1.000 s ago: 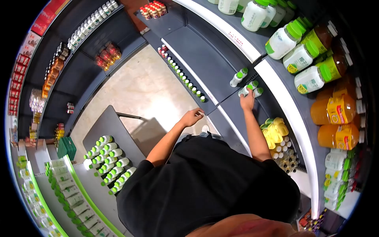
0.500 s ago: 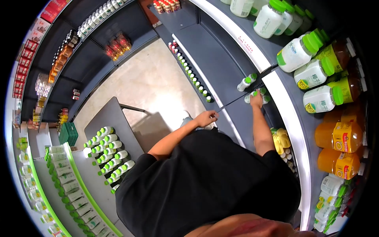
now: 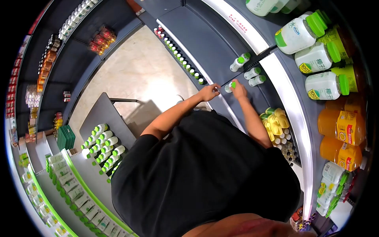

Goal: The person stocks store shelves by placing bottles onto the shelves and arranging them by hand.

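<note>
From the head camera, and here we are at the grey shelf [image 3: 201, 39], where the right hand [image 3: 239, 91] has closed around a white bottle [image 3: 228, 87] with a green cap, thumb and fingers wrapped high near that cap! The bottle is close to the shelf's front edge, and whether its base is resting there, I cannot tell

Just across from it comes the left hand [image 3: 208, 93], near the bottle but apart from it, fingers loosely bent (a tiny pinch in there? the view is too small to say, so open or closed, I cannot tell)

Now the count: 4 similar bottles stand deeper on the shelf, in 2 pairs, with the front pair [image 3: 237, 64] just beyond the 2nd pair [image 3: 252, 73]. So that's 4 in place and the 5th in the grip, well short of those 2 pairs and out by the edge. Over on the bench [image 3: 94, 112], a big block of green-capped bottles [image 3: 104, 136] remains, gathered in rows at the near end, too tightly overlapped for a sure number. Below the shelf's edge runs a line of small green-capped bottles [image 3: 181, 59], and beside the right forearm sit yellow containers [image 3: 276, 122], both well away from the fingers
</note>
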Tool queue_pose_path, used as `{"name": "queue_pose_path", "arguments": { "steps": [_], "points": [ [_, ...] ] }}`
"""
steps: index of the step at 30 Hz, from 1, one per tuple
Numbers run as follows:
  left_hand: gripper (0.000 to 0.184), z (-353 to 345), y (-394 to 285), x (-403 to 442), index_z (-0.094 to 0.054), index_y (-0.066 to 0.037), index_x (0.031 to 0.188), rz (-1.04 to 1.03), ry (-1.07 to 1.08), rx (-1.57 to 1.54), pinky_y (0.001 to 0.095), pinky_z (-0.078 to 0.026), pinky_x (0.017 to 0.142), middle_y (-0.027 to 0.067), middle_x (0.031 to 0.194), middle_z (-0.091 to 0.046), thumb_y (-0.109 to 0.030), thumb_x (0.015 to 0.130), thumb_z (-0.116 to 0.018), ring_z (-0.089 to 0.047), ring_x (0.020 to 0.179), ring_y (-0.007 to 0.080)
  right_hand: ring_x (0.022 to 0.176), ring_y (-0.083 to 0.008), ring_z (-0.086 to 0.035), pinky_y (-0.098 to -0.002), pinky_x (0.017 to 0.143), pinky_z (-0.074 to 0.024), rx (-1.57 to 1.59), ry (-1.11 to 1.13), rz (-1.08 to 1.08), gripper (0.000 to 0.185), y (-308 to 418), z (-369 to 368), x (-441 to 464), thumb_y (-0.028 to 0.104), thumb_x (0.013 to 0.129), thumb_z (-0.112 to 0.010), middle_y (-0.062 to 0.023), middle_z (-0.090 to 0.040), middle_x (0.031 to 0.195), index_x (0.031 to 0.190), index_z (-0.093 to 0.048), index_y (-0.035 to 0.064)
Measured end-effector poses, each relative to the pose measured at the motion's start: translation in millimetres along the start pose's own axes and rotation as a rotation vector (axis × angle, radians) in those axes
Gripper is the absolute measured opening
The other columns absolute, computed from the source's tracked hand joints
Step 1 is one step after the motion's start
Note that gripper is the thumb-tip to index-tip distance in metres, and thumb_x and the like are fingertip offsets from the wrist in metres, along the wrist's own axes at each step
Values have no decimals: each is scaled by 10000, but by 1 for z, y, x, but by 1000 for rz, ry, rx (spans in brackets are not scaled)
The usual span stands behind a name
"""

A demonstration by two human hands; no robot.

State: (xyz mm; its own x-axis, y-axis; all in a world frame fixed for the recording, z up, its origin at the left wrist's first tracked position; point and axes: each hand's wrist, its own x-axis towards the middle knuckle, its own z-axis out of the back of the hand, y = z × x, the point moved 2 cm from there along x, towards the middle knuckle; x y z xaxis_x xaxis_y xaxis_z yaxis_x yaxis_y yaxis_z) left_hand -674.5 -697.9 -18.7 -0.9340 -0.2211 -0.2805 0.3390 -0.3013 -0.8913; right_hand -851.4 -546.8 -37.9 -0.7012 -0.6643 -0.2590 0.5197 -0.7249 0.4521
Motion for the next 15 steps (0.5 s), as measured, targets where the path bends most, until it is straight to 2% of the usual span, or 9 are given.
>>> {"name": "queue_pose_path", "arguments": {
  "steps": [3, 5, 7, 9, 11, 13, 15],
  "points": [
    [601, -25, 3, 31, -473, -107, 1348, -29, -14, 43, 405, -487, 949, 168, 1171, -663, -254, 804, -682, -622, 1105, 351, 978, -427, -635, -515, 806, -509, -39, -56, 3, 404, 21, -4, -23, 265, 836, -714, -181, -669, 1073, 1178, -525, 163],
    [681, -40, 6, 48, -434, -58, 1379, -46, -38, 80, 423, -460, 995, 222, 1265, -598, -234, 769, -680, -569, 1180, 385, 987, -427, -633, -512, 819, -508, -19, -71, -10, 395, 22, -4, -25, 259, 840, -705, -190, -665, 1073, 1179, -528, 158],
    [707, -53, 8, 55, -408, -71, 1409, -40, -5, 205, 418, -461, 1001, 230, 1249, -608, -201, 770, -682, -575, 1173, 391, 1040, -424, -614, -503, 849, -504, -6, -36, -43, 424, 16, -2, -24, 212, 824, -720, -200, -651, 1113, 1196, -524, 157],
    [850, -64, 10, 63, -344, -39, 1448, 17, 82, 193, 418, -441, 1028, 259, 1279, -572, -261, 714, -711, -541, 1217, 389, 1059, -431, -605, -502, 863, -502, 103, -15, 1, 466, 10, 1, -25, 185, 811, -729, -204, -645, 1137, 1225, -515, 161],
    [870, -82, 29, 77, -321, -27, 1459, -144, -18, 107, 426, -441, 1026, 269, 1285, -561, -256, 715, -709, -541, 1217, 392, 1064, -440, -598, -503, 872, -498, 119, 9, -43, 484, 4, 1, -25, 194, 813, -731, -204, -645, 1141, 1243, -509, 166],
    [774, -92, 31, 86, -389, -43, 1406, -74, -98, 134, 442, -437, 1023, 255, 1279, -568, -309, 755, -714, -531, 1220, 396, 1059, -448, -594, -505, 863, -496, 132, -4, -22, 487, -3, -4, -21, 205, 819, -727, -208, -648, 1126, 1251, -505, 169],
    [667, -90, 19, 87, -454, -74, 1332, -61, -84, 101, 460, -452, 994, 223, 1240, -598, -343, 775, -704, -553, 1176, 399, 1036, -452, -599, -514, 846, -493, 118, 35, -23, 454, 0, 4, -23, 239, 834, -725, -223, -652, 1096, 1217, -502, 138]
  ]
}}
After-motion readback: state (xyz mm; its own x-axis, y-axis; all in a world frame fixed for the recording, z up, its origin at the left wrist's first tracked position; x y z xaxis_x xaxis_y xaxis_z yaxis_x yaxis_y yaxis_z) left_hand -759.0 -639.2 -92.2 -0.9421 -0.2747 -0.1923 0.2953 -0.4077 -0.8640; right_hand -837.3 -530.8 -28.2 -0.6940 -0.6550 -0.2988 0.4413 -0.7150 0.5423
